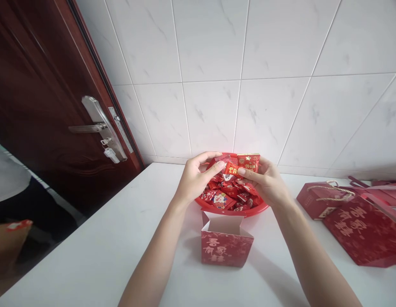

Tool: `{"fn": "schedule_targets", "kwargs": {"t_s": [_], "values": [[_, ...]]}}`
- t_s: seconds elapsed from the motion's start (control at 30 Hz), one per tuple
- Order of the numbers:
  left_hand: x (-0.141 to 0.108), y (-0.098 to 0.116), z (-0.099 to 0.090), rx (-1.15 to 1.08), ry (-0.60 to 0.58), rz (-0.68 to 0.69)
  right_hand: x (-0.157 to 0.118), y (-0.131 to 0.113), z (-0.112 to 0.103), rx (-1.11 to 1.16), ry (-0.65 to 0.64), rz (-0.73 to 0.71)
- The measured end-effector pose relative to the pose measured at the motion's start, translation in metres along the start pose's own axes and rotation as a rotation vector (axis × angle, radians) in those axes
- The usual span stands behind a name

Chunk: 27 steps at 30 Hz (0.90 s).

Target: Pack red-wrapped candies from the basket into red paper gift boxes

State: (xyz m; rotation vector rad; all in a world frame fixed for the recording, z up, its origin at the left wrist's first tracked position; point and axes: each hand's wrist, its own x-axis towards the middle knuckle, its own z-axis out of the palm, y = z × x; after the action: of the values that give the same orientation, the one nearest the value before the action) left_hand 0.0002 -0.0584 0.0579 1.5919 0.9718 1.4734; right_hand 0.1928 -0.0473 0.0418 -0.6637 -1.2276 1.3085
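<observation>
A red basket (253,211) full of red-wrapped sweets (221,199) stands against the tiled wall. Above its left part, my left hand (202,172) is closed on a dark red wrapped sweet (224,158) between thumb and fingers. Over the right part, my right hand (268,179) grips red and gold packets (249,160), with the thumb pressed on a small one with yellow lettering. In front of the basket, an upright red gift box (226,249) has its top open; its pale inner walls show, but its bottom is hidden.
Red gift boxes and bags (364,230) lie on the right side of the white table (127,238); one smaller box (324,198) has a rope handle. At the left is a dark wooden door (41,85). A partly visible person and a cardboard box (9,247) are beyond the table's left edge.
</observation>
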Motion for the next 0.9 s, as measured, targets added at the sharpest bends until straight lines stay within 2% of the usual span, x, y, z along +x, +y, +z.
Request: {"fn": "schedule_targets", "kwargs": {"t_s": [0.23,0.47,0.63,0.9], "values": [[-0.003,0.004,0.0,0.021,-0.011,0.033,-0.002,-0.001,0.0,-0.005,-0.006,-0.019],[-0.004,0.003,0.005,0.046,0.059,0.097,-0.007,-0.006,0.002,0.012,-0.038,0.015],[-0.005,0.004,0.009,0.045,0.071,0.094,-0.008,-0.01,0.001,0.0,-0.048,0.012],[-0.01,0.014,0.002,0.099,-0.039,0.028,-0.011,-0.017,-0.002,-0.07,-0.043,-0.055]]}}
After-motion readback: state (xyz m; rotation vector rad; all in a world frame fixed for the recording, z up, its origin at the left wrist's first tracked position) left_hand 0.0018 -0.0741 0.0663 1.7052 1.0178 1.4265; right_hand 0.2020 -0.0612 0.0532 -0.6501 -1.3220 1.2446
